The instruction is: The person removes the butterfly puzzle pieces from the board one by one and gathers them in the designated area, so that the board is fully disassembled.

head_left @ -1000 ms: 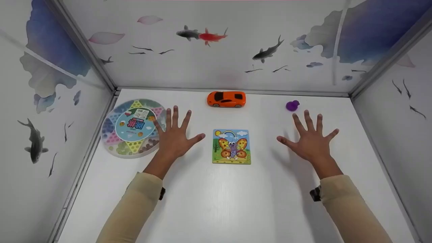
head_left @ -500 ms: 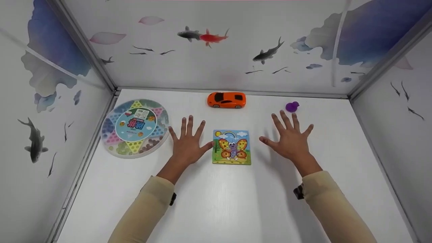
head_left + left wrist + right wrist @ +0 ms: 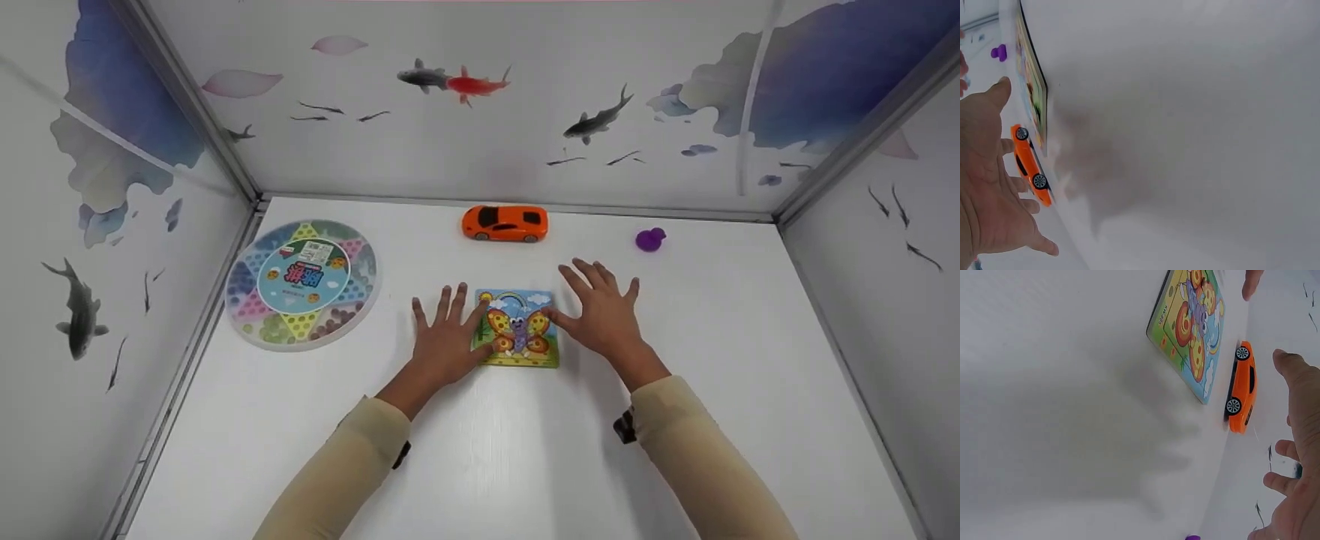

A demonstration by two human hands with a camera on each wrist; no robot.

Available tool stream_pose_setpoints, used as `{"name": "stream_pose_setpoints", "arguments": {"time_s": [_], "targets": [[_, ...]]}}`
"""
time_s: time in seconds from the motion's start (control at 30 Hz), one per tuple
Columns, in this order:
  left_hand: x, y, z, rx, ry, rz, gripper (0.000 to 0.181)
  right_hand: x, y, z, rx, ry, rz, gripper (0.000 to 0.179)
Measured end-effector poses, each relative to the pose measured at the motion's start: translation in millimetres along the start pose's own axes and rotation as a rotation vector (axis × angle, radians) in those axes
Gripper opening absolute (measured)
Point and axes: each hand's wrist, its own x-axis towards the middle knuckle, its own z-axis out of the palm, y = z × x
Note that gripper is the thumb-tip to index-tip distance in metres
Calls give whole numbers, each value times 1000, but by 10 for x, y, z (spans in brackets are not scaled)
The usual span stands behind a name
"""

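Note:
A square butterfly picture puzzle lies flat on the white table, between my two hands. My left hand is at its left side with fingers spread, thumb and index finger overlapping the puzzle's left edge in the head view. At the right side, my right hand has its fingers extended, the thumb tip over the upper right edge. Both wrist views show the hands raised, their shadows on the table and a gap between palm and puzzle. Neither hand holds anything.
An orange toy car stands beyond the puzzle by the back wall. A small purple duck-shaped toy sits at the back right. On the left lies a round, clear-covered Chinese checkers set. Printed panels enclose the table on three sides.
Both hands have moved inward and a little toward me, from wide apart to the two sides of the puzzle. The puzzle, car, duck-shaped toy and checkers set stay put.

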Motion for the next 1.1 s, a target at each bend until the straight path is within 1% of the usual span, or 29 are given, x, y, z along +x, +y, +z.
{"name": "stream_pose_setpoints", "arguments": {"time_s": [0.23, 0.47, 0.53, 0.7, 0.9, 1.1], "targets": [[29, 42, 91, 8, -26, 8, 88, 36, -154, 152, 41, -40, -20, 78], [66, 60, 159, -4, -57, 35, 88, 60, -289, 284, 32, -88, -14, 69], [71, 59, 159, -7, -61, 34, 88, 65, -339, 333, 31, -110, -23, 67], [68, 42, 129, -19, -41, 52, 89, 73, -472, 461, 28, -153, -73, 63], [68, 14, 111, -36, -46, 77, 89, 97, -584, 562, 1, -149, -124, 53], [94, -8, 114, -56, -51, 102, 89, 145, -658, 614, -29, -146, -163, 42]]}}
